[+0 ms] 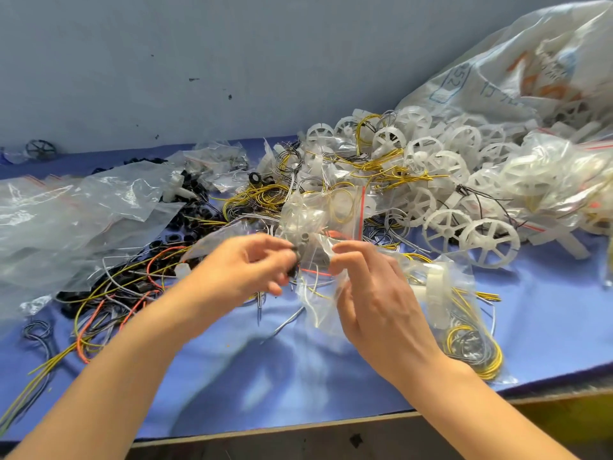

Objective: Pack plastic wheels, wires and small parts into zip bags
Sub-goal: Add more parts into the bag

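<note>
Over the blue bench [265, 376], the left hand [252, 263] pinches a small black part [295, 258] at the mouth of a clear zip bag [315, 303]. The right hand [374, 293] grips this bag, its fingers curled on the plastic. White wheels [464, 194] lie piled behind.

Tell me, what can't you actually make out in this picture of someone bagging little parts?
Head view, the only one:
- The small dark part at the mouth of the zip bag: motion blur, type unclear.
- That bag's contents: glare and blur hide most.
- The white sack, top right: cut off by the edge, print unreadable.
- The dark wheel, far left: too small for detail.
</note>
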Demonstrator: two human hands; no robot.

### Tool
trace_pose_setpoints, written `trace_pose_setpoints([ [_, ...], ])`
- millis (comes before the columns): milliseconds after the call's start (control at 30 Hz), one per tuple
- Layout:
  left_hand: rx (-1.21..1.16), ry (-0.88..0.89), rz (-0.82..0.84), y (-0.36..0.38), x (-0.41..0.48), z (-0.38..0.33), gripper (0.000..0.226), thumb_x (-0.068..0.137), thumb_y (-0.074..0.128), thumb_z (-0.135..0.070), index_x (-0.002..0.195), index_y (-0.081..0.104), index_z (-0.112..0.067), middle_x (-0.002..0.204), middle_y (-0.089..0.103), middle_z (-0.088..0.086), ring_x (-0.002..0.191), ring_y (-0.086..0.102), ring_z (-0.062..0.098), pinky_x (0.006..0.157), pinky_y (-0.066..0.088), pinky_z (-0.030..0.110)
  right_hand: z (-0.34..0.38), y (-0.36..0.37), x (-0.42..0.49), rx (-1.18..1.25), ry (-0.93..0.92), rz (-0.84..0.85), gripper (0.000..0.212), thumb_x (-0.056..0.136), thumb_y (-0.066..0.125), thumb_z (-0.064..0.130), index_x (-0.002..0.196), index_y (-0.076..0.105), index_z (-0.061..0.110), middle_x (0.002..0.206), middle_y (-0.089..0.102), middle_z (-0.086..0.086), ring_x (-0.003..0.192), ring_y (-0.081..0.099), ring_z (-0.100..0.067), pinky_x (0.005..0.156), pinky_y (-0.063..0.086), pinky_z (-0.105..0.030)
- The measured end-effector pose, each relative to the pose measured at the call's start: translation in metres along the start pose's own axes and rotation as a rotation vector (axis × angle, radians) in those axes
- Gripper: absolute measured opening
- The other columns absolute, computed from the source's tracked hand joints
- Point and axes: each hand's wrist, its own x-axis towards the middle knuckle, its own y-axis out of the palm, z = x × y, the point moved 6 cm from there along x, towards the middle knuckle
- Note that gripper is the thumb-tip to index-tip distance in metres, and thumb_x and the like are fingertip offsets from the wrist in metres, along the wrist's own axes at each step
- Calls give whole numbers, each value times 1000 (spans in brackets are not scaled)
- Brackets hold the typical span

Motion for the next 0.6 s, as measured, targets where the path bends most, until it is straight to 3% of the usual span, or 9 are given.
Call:
trace_pose_setpoints([
  [133,203,74,180,34,-7,2,9,89,69,-20,95,71,-25,75,70,-14,63,58,-1,58,44,13,8,-8,5,26,6,-47,24,87,46,2,109,55,8,122,63,-9,119,58,-23,97,41,-33],
  [233,205,122,244,49,-6,-6,10,90,63,-31,84,70,-28,76,65,-16,72,50,7,67,40,27,14,-10,9,34,2,-47,23,85,48,-1,105,58,4,120,64,-10,113,56,-19,94,40,-32],
  [367,290,108,208,63,0,-1,20,99,53,-16,86,67,-10,70,57,-10,69,45,8,65,37,28,20,-6,10,45,0,11,25,83,46,0,104,57,6,126,59,-10,106,53,-20,91,41,-32],
  [500,268,27,264,62,-1,2,45,100,52,-37,82,59,4,72,41,7,71,32,22,62,28,43,15,-4,11,57,13,58,25,83,48,1,105,57,6,126,56,-10,99,57,-27,88,44,-38],
  [600,250,-24,349,63,-6,0,67,93,50,-55,97,55,11,82,43,8,78,33,23,66,31,48,11,-2,11,66,39,103,28,82,53,-2,109,57,5,125,55,-10,99,58,-30,89,44,-40],
])
